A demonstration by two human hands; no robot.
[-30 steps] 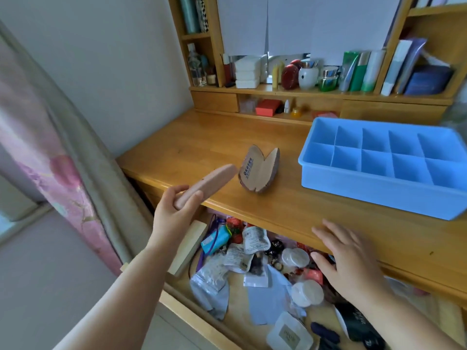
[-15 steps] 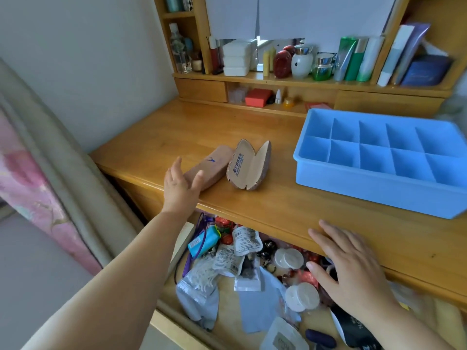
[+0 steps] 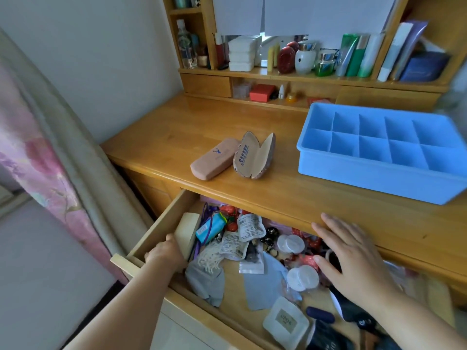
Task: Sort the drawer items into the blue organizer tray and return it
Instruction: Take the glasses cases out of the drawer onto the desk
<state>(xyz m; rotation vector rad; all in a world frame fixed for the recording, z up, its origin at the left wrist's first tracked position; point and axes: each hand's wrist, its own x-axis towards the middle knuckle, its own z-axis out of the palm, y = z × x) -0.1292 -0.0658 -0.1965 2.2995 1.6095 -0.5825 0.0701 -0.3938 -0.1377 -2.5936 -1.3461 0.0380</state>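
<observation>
The blue organizer tray (image 3: 374, 176) stands on the desk top at the right, all its compartments bare. The open drawer (image 3: 159, 227) below holds a jumble of packets, round white pots (image 3: 302, 276), a blue pouch (image 3: 211, 227) and grey cloth. My left hand (image 3: 164, 255) is down in the drawer's left corner, fingers curled round the near end of a cream box (image 3: 188, 229). My right hand (image 3: 353, 258) hovers flat over the drawer's right half, fingers straight, holding nothing. A closed pink glasses case (image 3: 214, 157) and an open brown glasses case (image 3: 255, 155) lie on the desk.
The wooden desk top (image 3: 177, 132) has bare room left of and behind the cases. Shelves at the back carry bottles, jars, a red box (image 3: 261, 92) and books. A floral curtain (image 3: 38, 160) hangs at the left, close to the drawer's side.
My left hand set the pink case down beside the open brown case, then dropped into the drawer's left corner onto the cream box. My right hand stayed over the drawer.
</observation>
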